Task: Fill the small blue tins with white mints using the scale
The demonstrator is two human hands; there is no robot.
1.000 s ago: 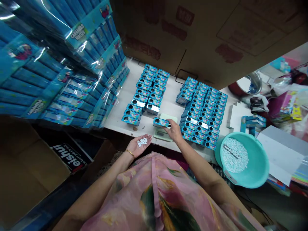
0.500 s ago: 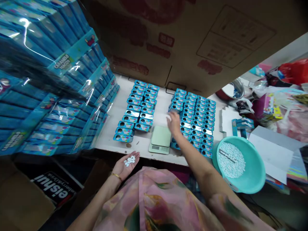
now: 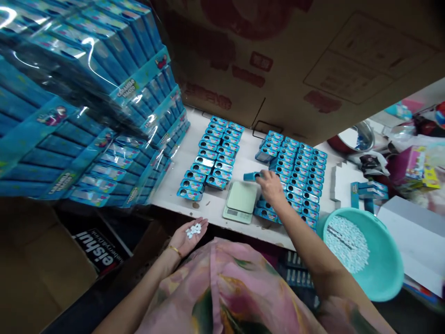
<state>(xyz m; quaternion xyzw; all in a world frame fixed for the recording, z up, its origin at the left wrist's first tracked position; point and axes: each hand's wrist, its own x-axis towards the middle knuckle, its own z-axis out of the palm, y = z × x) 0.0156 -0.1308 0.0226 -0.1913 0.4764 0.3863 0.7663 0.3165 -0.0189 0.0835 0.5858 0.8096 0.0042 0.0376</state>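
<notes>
My left hand (image 3: 189,234) lies palm up before the table's front edge, fingers stretched out, with several small white candies (image 3: 193,230) resting on the palm. My right hand (image 3: 271,184) pinches a small blue box (image 3: 251,176) above the table, just behind the pale green scale (image 3: 240,200). Nothing rests on the scale. Rows of blue boxes with round dark openings (image 3: 224,166) stand left of the scale. More rows of such boxes (image 3: 299,177) stand to its right, partly hidden by my right hand and forearm.
A turquoise basin (image 3: 389,260) of white candies stands at the right, beside white paper sheets (image 3: 413,232). Wrapped stacks of blue packages (image 3: 86,153) rise at the left. A large cardboard box (image 3: 285,60) borders the table's back. A metal bowl (image 3: 365,139) sits back right.
My right hand has taken hold of a blue box, which now shows between its fingers and the scale. My left hand still bears the candies. The whole view has shifted slightly.
</notes>
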